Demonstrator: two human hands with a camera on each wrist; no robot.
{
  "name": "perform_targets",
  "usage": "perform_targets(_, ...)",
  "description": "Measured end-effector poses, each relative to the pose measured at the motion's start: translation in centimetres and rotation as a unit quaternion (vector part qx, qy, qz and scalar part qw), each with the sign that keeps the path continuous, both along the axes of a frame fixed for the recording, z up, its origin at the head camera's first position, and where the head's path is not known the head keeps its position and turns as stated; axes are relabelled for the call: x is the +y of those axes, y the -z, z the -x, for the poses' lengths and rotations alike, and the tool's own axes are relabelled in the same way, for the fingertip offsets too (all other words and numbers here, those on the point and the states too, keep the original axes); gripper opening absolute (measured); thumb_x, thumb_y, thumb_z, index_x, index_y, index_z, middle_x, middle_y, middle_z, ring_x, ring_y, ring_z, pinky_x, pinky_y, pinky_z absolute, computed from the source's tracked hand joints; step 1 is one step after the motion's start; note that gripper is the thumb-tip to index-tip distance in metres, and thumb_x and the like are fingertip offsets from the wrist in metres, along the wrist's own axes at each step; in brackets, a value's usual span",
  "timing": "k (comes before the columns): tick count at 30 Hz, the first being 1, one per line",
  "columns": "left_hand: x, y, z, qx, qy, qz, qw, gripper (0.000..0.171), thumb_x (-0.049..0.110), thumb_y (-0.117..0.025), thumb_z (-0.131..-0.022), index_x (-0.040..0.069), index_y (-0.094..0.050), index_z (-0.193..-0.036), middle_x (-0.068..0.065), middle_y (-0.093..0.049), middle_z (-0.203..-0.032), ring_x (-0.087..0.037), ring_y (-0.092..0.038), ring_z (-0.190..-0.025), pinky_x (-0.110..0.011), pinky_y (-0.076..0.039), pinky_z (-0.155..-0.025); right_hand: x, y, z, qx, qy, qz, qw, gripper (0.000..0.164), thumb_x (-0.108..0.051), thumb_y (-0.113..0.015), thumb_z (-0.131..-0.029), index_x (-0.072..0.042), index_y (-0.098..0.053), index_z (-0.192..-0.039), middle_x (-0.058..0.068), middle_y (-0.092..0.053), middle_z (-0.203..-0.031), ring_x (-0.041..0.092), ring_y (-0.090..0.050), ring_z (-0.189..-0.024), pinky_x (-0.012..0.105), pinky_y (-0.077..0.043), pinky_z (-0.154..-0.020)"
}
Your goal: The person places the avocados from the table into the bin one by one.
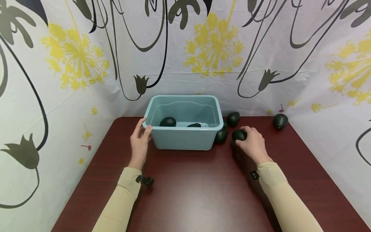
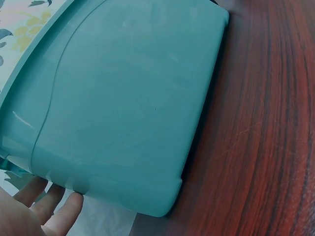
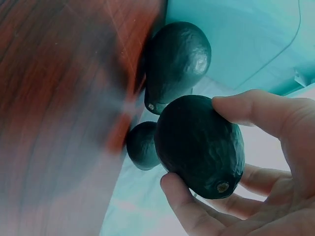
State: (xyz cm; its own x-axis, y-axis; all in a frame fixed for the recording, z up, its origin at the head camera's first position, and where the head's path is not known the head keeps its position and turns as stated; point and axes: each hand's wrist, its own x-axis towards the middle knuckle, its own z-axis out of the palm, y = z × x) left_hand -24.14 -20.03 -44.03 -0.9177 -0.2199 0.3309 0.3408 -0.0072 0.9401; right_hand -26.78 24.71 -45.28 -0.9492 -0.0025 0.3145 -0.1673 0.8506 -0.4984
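Note:
A light teal plastic bin (image 1: pixel 185 138) stands near the table's back edge. My left hand (image 1: pixel 140 143) holds its front left corner, thumb at the front and fingers along the left side; in the left wrist view those fingers (image 2: pixel 66 211) touch the outer wall. My right hand (image 1: pixel 255 145) grips a dark green avocado (image 3: pixel 199 147) between thumb and fingers, just right of the bin and raised off the table. Two avocados lie in the bin, one whole in view (image 1: pixel 167 121), the other partly hidden by the front wall. More avocados (image 1: pixel 221 135) rest against the bin's right side.
A lone avocado (image 1: pixel 280 121) lies at the back right corner of the dark red wood table (image 1: pixel 197 187). Behind and at both sides hangs a white cloth (image 1: pixel 214 87) with yellow and grey plant prints.

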Motion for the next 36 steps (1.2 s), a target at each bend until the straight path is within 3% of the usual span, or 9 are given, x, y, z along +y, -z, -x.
perform_targets(36, -0.01, 0.09, 0.01, -0.002, 0.0, 0.002, 1.0, 0.054, 0.028, -0.066, -0.1, 0.02, -0.048, -0.151, -0.016, -0.046, -0.15, -0.031, -0.049, -0.132, -0.06, -0.04, -0.103, -0.61, -1.04, -0.97, 0.037, -0.005, 0.003, 0.999, 0.055, -0.022, -0.079, -0.083, -0.008, -0.061, -0.133, 0.021, -0.059, -0.119, 0.041, -0.057, -0.1, 0.062, -0.046, -0.082)
